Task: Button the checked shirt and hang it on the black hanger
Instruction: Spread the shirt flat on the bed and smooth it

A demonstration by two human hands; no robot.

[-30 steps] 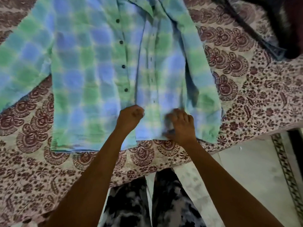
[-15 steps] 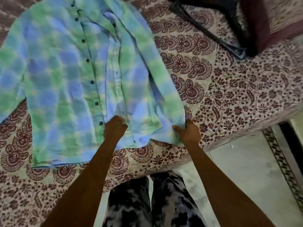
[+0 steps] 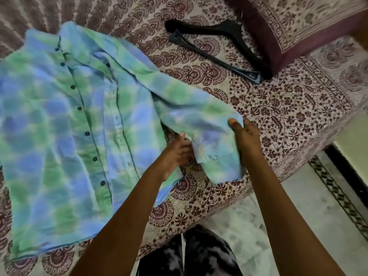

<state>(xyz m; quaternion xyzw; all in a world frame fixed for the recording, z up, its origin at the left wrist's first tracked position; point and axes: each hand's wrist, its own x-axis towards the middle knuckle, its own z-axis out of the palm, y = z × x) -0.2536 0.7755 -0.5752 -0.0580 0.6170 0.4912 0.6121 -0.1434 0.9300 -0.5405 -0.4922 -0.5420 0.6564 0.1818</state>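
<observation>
On the printed bedspread (image 3: 288,108), checked shirt (image 3: 59,146) is lying face up, front unbuttoned, dark buttons running down the placket. Both hands are holding its sleeve (image 3: 199,120) near the cuff: right hand (image 3: 247,140) pinching the sleeve's far edge, thumb on top; left hand (image 3: 177,152) gripping the near edge, fingers curled. Sleeve end is hanging slightly off the bed edge. Black hanger (image 3: 215,44) is lying flat beyond the shirt, well apart, its end against a maroon-bordered pillow (image 3: 298,26).
</observation>
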